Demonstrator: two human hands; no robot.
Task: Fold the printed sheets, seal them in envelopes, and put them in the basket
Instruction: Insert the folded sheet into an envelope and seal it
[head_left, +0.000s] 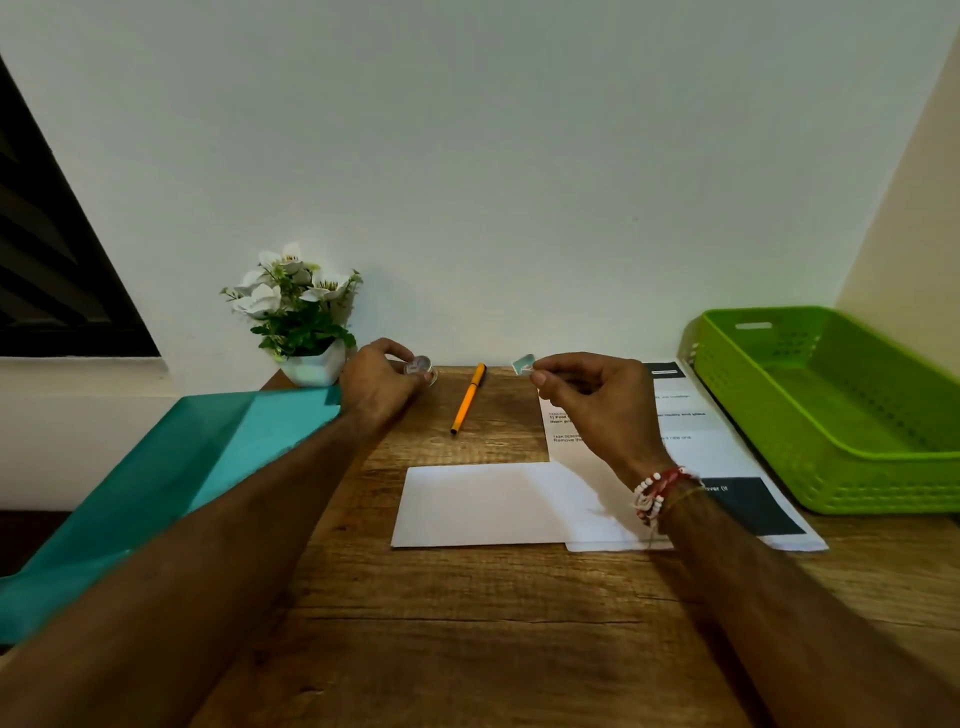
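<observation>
Forearms stretched over the wooden table (467, 623), and the sealing step looked to be in hand.

Left hand (376, 382) gripped a small clear tape roll (420, 366) at the back edge, just beside the potted flowers (298, 312). Right hand (592, 402) pinched a short piece of tape (523, 364) between thumb and forefinger and held it in the air above the printed sheets (727, 447). The white envelope (478, 504) lay flat at centre, between the arms, with no tape visible on it. The green basket (852, 499) stood far right, no envelope showing inside. The next move likely called for lowering the piece onto the envelope's flap edge and pressing it flat. Whether the flap was closed could not be told.
</observation>
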